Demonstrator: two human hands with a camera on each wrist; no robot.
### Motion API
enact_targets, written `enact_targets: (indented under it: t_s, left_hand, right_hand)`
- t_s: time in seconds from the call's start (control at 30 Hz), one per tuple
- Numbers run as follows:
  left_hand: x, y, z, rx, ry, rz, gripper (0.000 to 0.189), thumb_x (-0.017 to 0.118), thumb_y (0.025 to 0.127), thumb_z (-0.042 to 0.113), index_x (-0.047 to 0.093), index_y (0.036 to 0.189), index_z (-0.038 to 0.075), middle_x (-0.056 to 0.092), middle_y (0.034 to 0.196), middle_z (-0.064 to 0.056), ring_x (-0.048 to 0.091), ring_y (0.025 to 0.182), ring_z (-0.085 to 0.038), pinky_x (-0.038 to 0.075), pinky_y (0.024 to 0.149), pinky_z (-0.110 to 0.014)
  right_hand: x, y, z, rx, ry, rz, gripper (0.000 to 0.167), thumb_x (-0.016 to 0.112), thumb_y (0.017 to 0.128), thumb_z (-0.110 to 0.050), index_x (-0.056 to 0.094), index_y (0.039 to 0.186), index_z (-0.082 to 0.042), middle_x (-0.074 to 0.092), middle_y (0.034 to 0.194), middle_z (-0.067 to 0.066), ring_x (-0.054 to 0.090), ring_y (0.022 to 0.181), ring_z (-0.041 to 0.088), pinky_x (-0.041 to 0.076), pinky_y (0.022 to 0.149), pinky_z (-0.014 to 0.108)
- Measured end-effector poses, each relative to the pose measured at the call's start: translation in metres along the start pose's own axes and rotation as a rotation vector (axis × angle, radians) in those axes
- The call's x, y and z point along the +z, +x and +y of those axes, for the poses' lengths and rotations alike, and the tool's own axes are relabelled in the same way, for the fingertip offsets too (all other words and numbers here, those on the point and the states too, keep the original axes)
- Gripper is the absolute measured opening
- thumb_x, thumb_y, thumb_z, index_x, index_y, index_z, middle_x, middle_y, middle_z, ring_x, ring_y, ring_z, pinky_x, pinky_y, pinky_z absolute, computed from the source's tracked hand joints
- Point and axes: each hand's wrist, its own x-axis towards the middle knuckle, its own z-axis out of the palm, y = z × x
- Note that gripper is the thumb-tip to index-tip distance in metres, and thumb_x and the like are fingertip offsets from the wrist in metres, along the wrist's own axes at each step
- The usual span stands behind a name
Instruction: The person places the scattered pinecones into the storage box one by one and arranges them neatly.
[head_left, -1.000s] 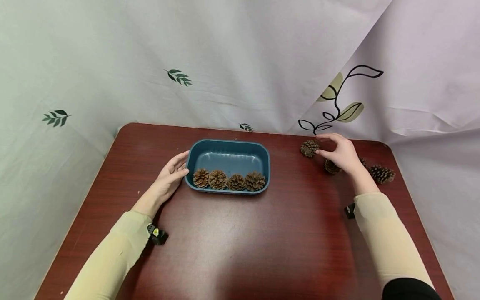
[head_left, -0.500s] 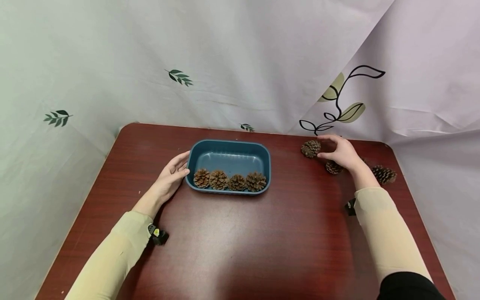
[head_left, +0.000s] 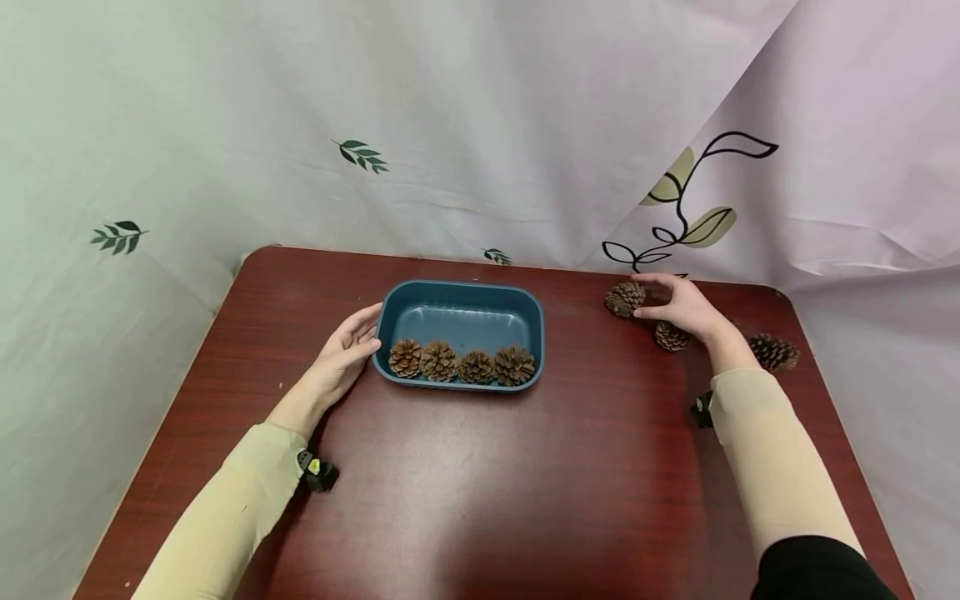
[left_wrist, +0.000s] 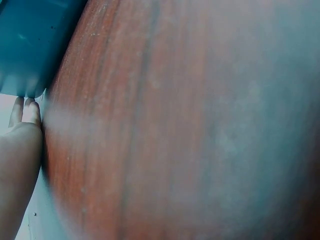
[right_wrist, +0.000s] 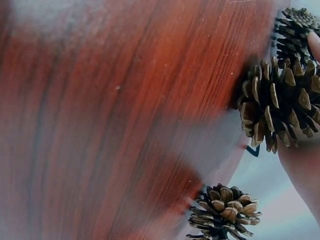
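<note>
A dark blue rectangular bin (head_left: 468,321) stands on the table with several brown pine cones (head_left: 439,362) lined up along its near wall. My left hand (head_left: 337,358) rests against the bin's left end, fingers on the outer wall and thumb at the rim. The left wrist view has its fingers (left_wrist: 31,111) touching the outside of the blue wall. At the back right, my right hand (head_left: 686,308) holds a pine cone (head_left: 623,300) between thumb and index finger, the cone still on the table. Another pine cone (head_left: 671,337) lies just under this hand.
A dark pine cone (head_left: 774,353) lies right of my right wrist, another partly hidden behind the wrist. The right wrist view has a large pine cone (right_wrist: 280,102) in front of the held one. White leaf-printed cloth (head_left: 465,125) hangs behind the reddish-brown table (head_left: 525,467).
My right thumb and index finger have closed in a little further around the pine cone. The left hand and bin stay put; the whole view shifts slightly.
</note>
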Motion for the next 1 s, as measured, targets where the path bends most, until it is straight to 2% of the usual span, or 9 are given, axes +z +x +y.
enact_targets:
  t_s: [0.33, 0.57, 0.63, 0.73, 0.83, 0.9, 1.0]
  left_hand:
    - [0.0009, -0.0005, 0.0002, -0.014, 0.004, 0.008, 0.060, 0.051, 0.107, -0.007, 0.036, 0.163, 0.009, 0.055, 0.151, 0.010, 0.054, 0.138, -0.003, 0.047, 0.109, -0.016]
    - [0.0012, 0.0002, -0.0004, -0.020, 0.011, 0.016, 0.060, 0.050, 0.107, -0.008, 0.035, 0.163, 0.007, 0.054, 0.151, 0.009, 0.054, 0.138, -0.003, 0.047, 0.110, -0.017]
    - [0.0011, 0.0002, -0.0003, -0.017, 0.012, 0.015, 0.061, 0.050, 0.107, -0.008, 0.035, 0.163, 0.007, 0.055, 0.151, 0.009, 0.054, 0.138, -0.003, 0.047, 0.110, -0.017]
    - [0.0009, -0.0001, 0.0000, -0.012, 0.010, 0.016, 0.060, 0.049, 0.107, -0.009, 0.036, 0.163, 0.008, 0.055, 0.150, 0.009, 0.054, 0.138, -0.003, 0.048, 0.109, -0.016]
    - [0.0010, -0.0001, 0.0001, -0.006, 0.006, 0.018, 0.060, 0.049, 0.106, -0.010, 0.037, 0.162, 0.008, 0.056, 0.150, 0.009, 0.054, 0.137, -0.004, 0.048, 0.109, -0.016]
    - [0.0011, 0.0000, 0.0000, -0.007, 0.007, 0.020, 0.060, 0.050, 0.106, -0.009, 0.037, 0.162, 0.008, 0.056, 0.150, 0.009, 0.054, 0.138, -0.004, 0.048, 0.109, -0.016]
    - [0.0013, 0.0001, -0.0003, -0.009, 0.008, 0.022, 0.060, 0.050, 0.106, -0.009, 0.037, 0.162, 0.008, 0.055, 0.150, 0.008, 0.054, 0.138, -0.004, 0.048, 0.110, -0.016]
  right_hand:
    - [-0.0018, 0.0033, 0.0014, 0.039, 0.015, -0.045, 0.074, 0.079, 0.097, -0.013, 0.042, 0.161, 0.000, 0.037, 0.166, 0.030, 0.039, 0.151, 0.051, 0.035, 0.123, 0.063]
    - [-0.0037, 0.0007, 0.0020, 0.055, 0.022, -0.050, 0.072, 0.077, 0.099, -0.012, 0.043, 0.160, 0.000, 0.038, 0.165, 0.031, 0.041, 0.150, 0.050, 0.039, 0.121, 0.061]
    - [-0.0038, 0.0001, 0.0028, 0.055, 0.018, -0.040, 0.068, 0.076, 0.100, -0.013, 0.045, 0.159, 0.000, 0.041, 0.164, 0.030, 0.043, 0.149, 0.049, 0.044, 0.118, 0.055]
    - [-0.0027, -0.0004, 0.0036, 0.051, 0.019, -0.017, 0.063, 0.075, 0.101, -0.015, 0.049, 0.156, 0.000, 0.046, 0.161, 0.029, 0.048, 0.145, 0.047, 0.052, 0.109, 0.030]
    - [-0.0010, -0.0003, 0.0050, 0.048, 0.015, 0.006, 0.059, 0.074, 0.102, -0.016, 0.052, 0.154, -0.001, 0.051, 0.157, 0.028, 0.053, 0.141, 0.045, 0.048, 0.094, 0.009]
    - [0.0003, 0.0002, 0.0061, 0.047, 0.016, 0.012, 0.058, 0.074, 0.102, -0.016, 0.053, 0.154, 0.000, 0.052, 0.157, 0.028, 0.053, 0.140, 0.044, 0.044, 0.090, 0.004]
    - [0.0015, 0.0019, 0.0075, 0.047, 0.025, 0.005, 0.059, 0.074, 0.101, -0.015, 0.052, 0.154, 0.001, 0.050, 0.158, 0.027, 0.054, 0.140, 0.041, 0.043, 0.089, 0.003]
